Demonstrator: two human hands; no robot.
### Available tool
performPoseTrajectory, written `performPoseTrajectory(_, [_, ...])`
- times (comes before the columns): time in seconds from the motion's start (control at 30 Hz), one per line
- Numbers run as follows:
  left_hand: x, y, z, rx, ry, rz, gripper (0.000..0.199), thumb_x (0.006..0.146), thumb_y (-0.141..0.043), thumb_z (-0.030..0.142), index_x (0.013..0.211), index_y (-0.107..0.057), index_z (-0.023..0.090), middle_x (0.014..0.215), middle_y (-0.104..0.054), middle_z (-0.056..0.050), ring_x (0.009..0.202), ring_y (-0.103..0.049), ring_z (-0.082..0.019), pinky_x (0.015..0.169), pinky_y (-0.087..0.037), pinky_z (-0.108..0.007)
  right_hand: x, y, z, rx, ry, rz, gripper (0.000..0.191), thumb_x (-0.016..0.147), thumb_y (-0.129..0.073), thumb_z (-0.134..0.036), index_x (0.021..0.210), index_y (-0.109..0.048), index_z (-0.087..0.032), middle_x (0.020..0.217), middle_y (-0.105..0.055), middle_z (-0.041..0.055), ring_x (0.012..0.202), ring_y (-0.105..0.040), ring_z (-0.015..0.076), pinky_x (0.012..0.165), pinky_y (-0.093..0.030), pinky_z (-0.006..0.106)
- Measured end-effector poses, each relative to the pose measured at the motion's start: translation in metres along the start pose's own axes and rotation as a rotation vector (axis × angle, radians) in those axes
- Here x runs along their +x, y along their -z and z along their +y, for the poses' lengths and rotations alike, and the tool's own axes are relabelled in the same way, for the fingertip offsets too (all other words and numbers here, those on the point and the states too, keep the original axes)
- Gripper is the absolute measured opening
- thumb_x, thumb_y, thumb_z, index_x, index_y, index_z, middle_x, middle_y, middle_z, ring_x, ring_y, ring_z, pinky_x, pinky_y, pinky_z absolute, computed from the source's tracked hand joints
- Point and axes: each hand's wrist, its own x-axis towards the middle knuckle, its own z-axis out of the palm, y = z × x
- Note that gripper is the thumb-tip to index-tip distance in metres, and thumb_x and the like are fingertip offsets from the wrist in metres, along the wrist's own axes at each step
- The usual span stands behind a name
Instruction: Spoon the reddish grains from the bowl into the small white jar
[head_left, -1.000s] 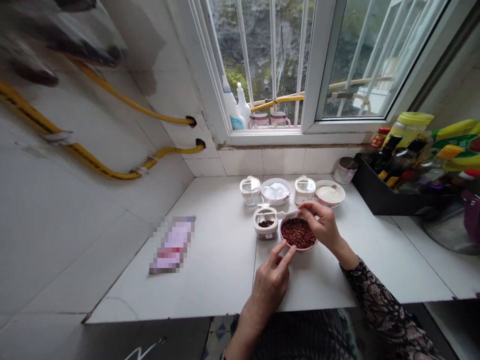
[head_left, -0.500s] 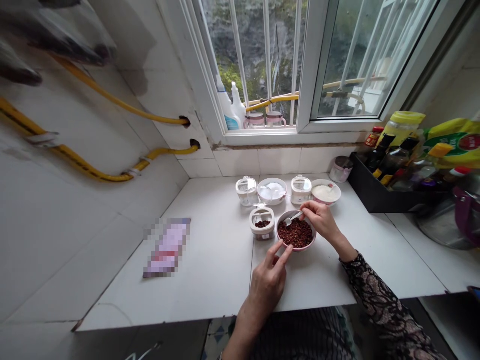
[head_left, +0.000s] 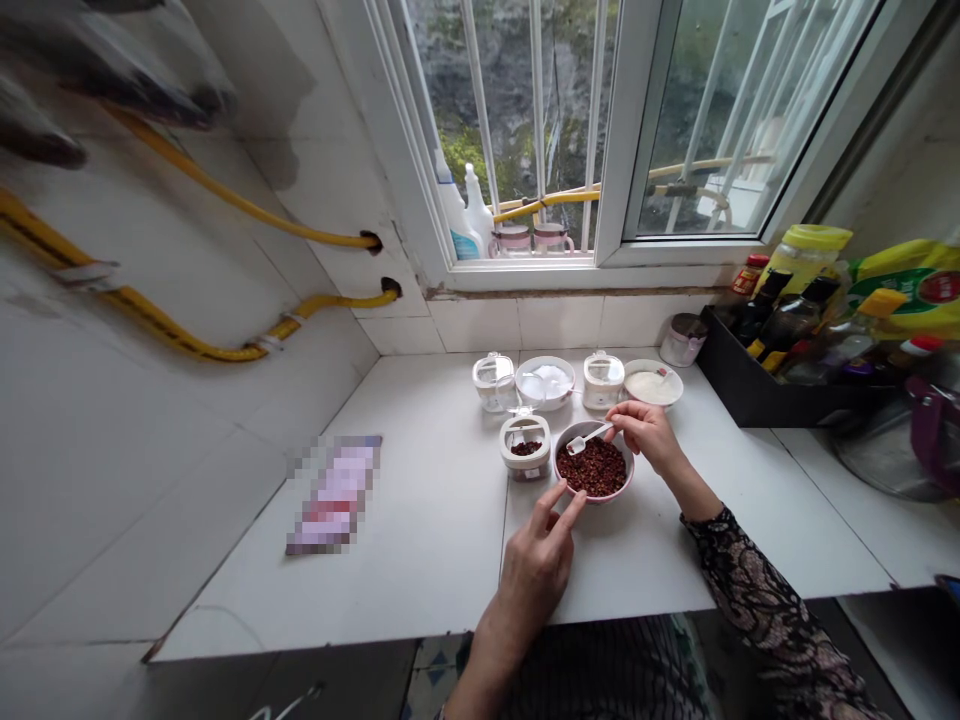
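Observation:
A small white spoon (head_left: 590, 437) is pinched by its handle in my right hand (head_left: 651, 440). Its scoop rests on or just over the dark red dried spice (head_left: 596, 470), which looks like Sichuan peppercorns. A pink-edged white bowl (head_left: 631, 472) holds this spice. My left hand (head_left: 534, 565) has its index and middle fingers stretched out, their tips touching the bowl's near left rim. Directly left of the bowl stands a square clear jar (head_left: 526, 467) with its lid raised and some of the same spice inside.
Behind are two more jars, one left (head_left: 493, 382) and one right (head_left: 603, 380), a bowl of white grains (head_left: 546, 383) and a bowl of cream-coloured powder (head_left: 652, 384). A black box (head_left: 739, 385) of bottles stands right. A blurred purple packet (head_left: 337, 497) lies left.
My right hand has shifted slightly right and the spoon now lies a little lower, more of its handle showing. The left hand and the bowl have stayed nearly in place.

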Motion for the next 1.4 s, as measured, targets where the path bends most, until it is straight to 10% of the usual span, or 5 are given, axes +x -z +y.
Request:
performPoseTrajectory(0.27, [-0.001, -0.002, -0.001, 0.009, -0.005, 0.006, 0.057, 0.091, -0.041, -0.002, 0.143, -0.050, 0.021, 0.135, -0.056, -0.015, 0.092, -0.069, -0.014, 0.082, -0.060, -0.026, -0.002, -0.013, -0.006, 0.064, 0.086, -0.031, 0.026, 0.069, -0.071, -0.041, 0.076, -0.065, -0.017, 0.059, -0.072, 0.0034, 0.033, -0.037, 0.0063, 0.033, -0.027, 0.021])
performPoseTrajectory(0.6, [0.001, -0.001, -0.001, 0.023, -0.027, 0.024, 0.058, 0.091, -0.040, -0.002, 0.144, -0.048, 0.020, 0.133, -0.058, -0.016, 0.083, -0.068, -0.011, 0.077, -0.061, -0.024, -0.025, -0.049, 0.005, -0.420, 0.726, -0.068, 0.016, 0.093, -0.054, -0.026, 0.091, -0.069, -0.022, 0.083, -0.077, 0.0063, 0.074, -0.073, 0.0199, 0.072, -0.056, 0.031])
performPoseTrajectory(0.93, [0.000, -0.001, -0.001, -0.002, -0.003, 0.001, 0.057, 0.091, -0.041, -0.002, 0.143, -0.050, 0.020, 0.135, -0.056, -0.016, 0.090, -0.069, -0.013, 0.081, -0.061, -0.026, -0.006, 0.001, 0.005, -0.409, 0.443, 0.026, 0.015, 0.086, -0.054, -0.026, 0.081, -0.067, -0.019, 0.063, -0.071, 0.0018, 0.057, -0.065, 0.0172, 0.059, -0.051, 0.028])
performPoseTrajectory(1.4, [-0.001, 0.000, -0.002, 0.009, 0.002, -0.013, 0.060, 0.093, -0.041, 0.001, 0.148, -0.045, 0.025, 0.135, -0.057, -0.015, 0.087, -0.069, -0.013, 0.077, -0.061, -0.024, -0.003, 0.002, 0.007, -0.313, 0.188, -0.056, 0.014, 0.076, -0.058, -0.029, 0.074, -0.068, -0.019, 0.057, -0.072, 0.0008, 0.053, -0.060, 0.0161, 0.053, -0.044, 0.026])
